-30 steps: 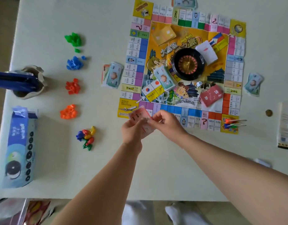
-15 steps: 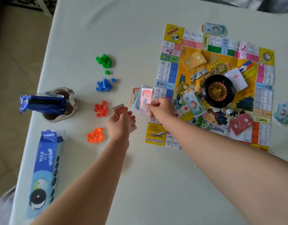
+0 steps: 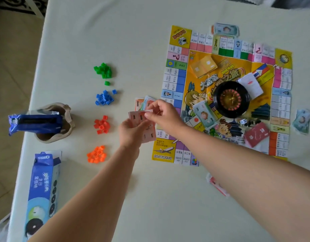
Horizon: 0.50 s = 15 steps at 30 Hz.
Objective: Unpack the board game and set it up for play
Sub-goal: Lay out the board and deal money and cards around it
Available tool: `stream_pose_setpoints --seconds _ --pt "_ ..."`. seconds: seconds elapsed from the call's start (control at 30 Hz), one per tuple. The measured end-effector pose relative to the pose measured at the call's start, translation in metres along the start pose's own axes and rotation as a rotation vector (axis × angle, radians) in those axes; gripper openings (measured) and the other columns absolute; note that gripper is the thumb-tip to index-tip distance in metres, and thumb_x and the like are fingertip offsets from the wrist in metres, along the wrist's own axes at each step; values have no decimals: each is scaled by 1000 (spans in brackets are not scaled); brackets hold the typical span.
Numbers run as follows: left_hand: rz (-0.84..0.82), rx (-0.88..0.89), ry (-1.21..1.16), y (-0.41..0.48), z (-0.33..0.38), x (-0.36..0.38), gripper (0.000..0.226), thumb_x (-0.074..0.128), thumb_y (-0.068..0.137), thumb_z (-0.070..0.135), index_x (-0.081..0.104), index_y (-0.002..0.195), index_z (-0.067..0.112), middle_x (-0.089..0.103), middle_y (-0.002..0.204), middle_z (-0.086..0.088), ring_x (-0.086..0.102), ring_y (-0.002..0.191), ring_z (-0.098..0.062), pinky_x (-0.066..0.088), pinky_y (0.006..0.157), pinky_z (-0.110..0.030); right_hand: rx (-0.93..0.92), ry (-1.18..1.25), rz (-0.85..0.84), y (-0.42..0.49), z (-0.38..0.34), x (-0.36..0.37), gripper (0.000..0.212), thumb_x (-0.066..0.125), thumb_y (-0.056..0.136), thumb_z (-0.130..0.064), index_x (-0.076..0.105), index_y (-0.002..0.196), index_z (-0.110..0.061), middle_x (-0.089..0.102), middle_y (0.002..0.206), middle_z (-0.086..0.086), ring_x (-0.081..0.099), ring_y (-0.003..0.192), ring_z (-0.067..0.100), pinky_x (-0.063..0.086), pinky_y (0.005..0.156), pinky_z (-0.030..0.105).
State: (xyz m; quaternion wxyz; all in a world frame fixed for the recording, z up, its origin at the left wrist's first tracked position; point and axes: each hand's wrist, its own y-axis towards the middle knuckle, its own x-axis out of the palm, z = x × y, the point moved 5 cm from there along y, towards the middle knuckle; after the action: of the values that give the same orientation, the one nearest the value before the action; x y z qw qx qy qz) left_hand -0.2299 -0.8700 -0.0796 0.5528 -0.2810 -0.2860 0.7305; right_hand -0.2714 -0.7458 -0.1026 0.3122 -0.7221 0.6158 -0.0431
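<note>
On a pale bench (image 3: pixel 116 32), beside the game board (image 3: pixel 177 79), your left hand (image 3: pixel 129 135) grips the pink banknotes (image 3: pixel 149 133) while your right hand (image 3: pixel 163 116) pinches one; peel singly, lay it squarely on the pile (image 3: pixel 139 102).

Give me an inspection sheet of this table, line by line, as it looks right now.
Surface: pale table, plain top.
Job's things: game board unfolded, roulette wheel near its centre; green blocks, blue blocks, red blocks and orange blocks in piles to its left.
Clutter: cookie box lying flat; blue wrapper in a beige cup.
Grippers: left hand holds pink notes; right hand pinches the top note.
Cables: nothing seen.
Surroundings: tan floor at left.
</note>
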Motion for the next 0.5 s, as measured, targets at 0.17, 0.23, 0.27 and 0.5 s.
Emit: stream_pose_setpoints --seconds 0.17,0.23,0.27,0.5 --pt "-80 2 63 0 23 40 15 66 86 8 62 83 22 67 73 0 63 52 -5 52 46 -22 7 19 96 10 -5 -56 10 68 84 -14 59 83 -15 61 72 -3 58 63 11 52 66 32" --pt "-86 28 83 1 34 58 18 67 85 7 62 80 23 67 71 1 63 56 -7 51 51 -24 31 54 102 16 -3 -82 9 66 86 -12 58 88 -12 63 72 2 62 56 12 52 59 32" --pt "-81 43 91 1 40 67 19 68 83 6 62 79 23 68 70 3 62 57 -8 51 52 -25 47 75 96 19 -1 -94 9 65 87 -11 57 92 -11 64 73 4 63 55 13 52 56 30" --pt "-61 100 162 22 74 155 15 70 82 9 64 91 20 68 79 -1 61 64 -12 49 50 -23 103 76 99 49 25 -188 6 67 86 -14 61 86 -14 64 73 0 58 54 7 44 51 19"
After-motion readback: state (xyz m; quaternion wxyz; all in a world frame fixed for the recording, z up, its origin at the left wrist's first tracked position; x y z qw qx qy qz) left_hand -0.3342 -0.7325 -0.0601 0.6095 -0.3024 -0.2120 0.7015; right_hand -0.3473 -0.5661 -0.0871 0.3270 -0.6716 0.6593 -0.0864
